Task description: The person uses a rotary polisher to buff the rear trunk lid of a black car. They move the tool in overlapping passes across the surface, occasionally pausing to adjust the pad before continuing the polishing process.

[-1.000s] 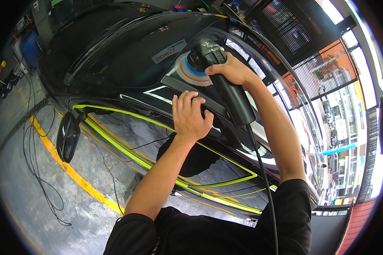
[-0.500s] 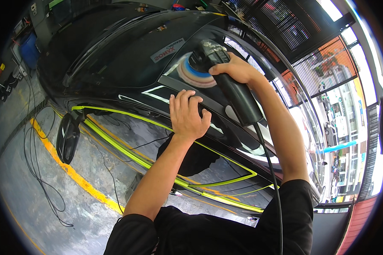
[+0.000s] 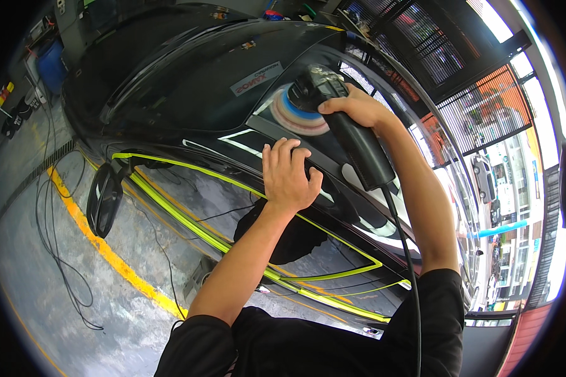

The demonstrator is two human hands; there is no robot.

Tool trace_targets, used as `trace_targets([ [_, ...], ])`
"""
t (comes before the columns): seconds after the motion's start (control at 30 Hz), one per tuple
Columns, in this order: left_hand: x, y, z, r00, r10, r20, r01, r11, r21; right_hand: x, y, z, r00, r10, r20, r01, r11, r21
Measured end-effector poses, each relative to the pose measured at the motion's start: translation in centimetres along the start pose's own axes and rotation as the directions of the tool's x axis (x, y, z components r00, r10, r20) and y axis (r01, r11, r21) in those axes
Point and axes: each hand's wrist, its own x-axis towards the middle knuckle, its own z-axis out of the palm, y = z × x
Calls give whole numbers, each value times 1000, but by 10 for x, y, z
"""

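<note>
My right hand [image 3: 365,112] is wrapped round the body of a black power polisher [image 3: 360,149]. The polisher's round pad [image 3: 300,119], with a blue backing and pale rim, lies against the glossy rear panel of a black car [image 3: 188,81]. Just below the pad, my left hand [image 3: 290,180] rests palm down on the car's dark edge, its fingers somewhat apart and holding nothing. A black power cord [image 3: 404,242] runs from the polisher's end down past my right arm. Bright yellow-green tape [image 3: 198,173] borders the side windows.
The car's side mirror [image 3: 104,200] juts out at left. Loose black cables [image 3: 58,251] lie on the grey floor [image 3: 31,301], near a yellow-orange painted line [image 3: 107,256]. A blue barrel [image 3: 50,68] stands far left. Metal grilles [image 3: 481,113] and a bright opening are at right.
The whole view has shifted slightly, so the car and both hands sit a little farther right and lower. Against the car, hands and polisher stay in nearly the same place.
</note>
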Motion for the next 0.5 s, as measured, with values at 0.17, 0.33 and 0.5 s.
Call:
trace_targets([
  [0.17,-1,-2,0,1000,0,-7,0,1000,2,20,-22,18,997,-25,75,29,999,-42],
  [0.33,1,-3,0,1000,7,-10,-7,1000,5,36,-33,30,998,-36,47,42,993,-114],
  [0.5,0,1,1,1000,10,-22,-10,1000,1,45,-44,39,997,-56,49,63,989,-136],
])
